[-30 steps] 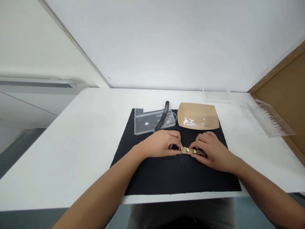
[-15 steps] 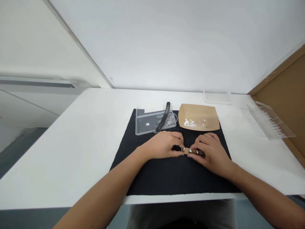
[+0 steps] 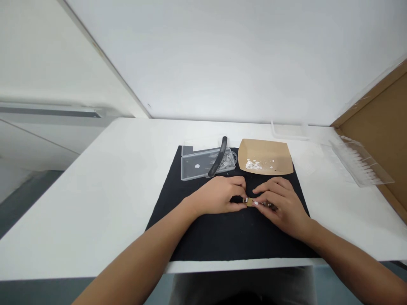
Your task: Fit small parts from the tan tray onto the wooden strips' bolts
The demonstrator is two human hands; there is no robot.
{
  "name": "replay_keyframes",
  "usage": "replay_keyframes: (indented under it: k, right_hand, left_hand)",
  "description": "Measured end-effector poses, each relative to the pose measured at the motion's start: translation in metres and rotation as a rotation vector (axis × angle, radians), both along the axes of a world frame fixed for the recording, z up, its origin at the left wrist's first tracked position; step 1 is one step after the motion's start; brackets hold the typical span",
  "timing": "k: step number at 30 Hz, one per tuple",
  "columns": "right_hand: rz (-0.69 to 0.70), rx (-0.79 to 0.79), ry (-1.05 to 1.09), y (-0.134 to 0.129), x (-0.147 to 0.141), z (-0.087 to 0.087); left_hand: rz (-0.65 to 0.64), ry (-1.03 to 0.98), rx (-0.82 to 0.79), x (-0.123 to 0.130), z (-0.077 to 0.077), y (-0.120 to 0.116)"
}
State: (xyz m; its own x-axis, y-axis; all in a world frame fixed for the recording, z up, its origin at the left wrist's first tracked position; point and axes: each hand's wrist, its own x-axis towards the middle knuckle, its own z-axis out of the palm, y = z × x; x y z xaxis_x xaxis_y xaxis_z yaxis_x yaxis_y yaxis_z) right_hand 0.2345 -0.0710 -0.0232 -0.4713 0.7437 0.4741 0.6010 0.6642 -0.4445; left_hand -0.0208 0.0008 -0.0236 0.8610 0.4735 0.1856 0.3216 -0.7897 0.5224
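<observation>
On a black mat [image 3: 206, 237], my left hand [image 3: 222, 195] pinches the left end of a small tan and dark brown piece [image 3: 249, 202] between thumb and fingers. My right hand [image 3: 282, 205] is closed at its other end, thumb and finger meeting by a small white oval chip [image 3: 256, 203]. Whether that chip is held or stuck on the piece, I cannot tell. Dark brown with light spots shows under the right fingers, mostly hidden by them. The right index finger is raised a little off the rest.
Beyond the hands lies an open clear plastic case [image 3: 190, 174] of thin translucent slivers, with a black curved bar [image 3: 218, 157] across it. A kraft paper tray [image 3: 267, 148] holds white chips. Clear plastic sheets [image 3: 358, 163] lie at the right, by a brown panel [image 3: 381, 123].
My right fingers have shifted along the piece and now cover more of its dark part. The right index finger has lifted. My left hand keeps its pinch almost unmoved.
</observation>
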Motion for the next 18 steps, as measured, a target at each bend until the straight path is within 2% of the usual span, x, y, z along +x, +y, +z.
replay_keyframes:
  k: [5, 11, 14, 18]
  right_hand:
    - [-0.013, 0.023, 0.085, 0.000, 0.006, 0.009]
    - [0.063, -0.076, 0.132, 0.003, 0.010, 0.014]
    - [0.092, -0.116, 0.129, 0.004, 0.010, 0.014]
    - [0.108, -0.141, 0.149, 0.005, 0.012, 0.013]
  left_hand:
    - [-0.044, -0.140, 0.135, -0.004, 0.004, 0.004]
    - [0.036, -0.411, 0.286, 0.004, 0.014, -0.006]
    - [0.036, -0.495, 0.267, 0.010, 0.014, -0.013]
    - [-0.009, -0.528, 0.159, 0.016, 0.011, -0.021]
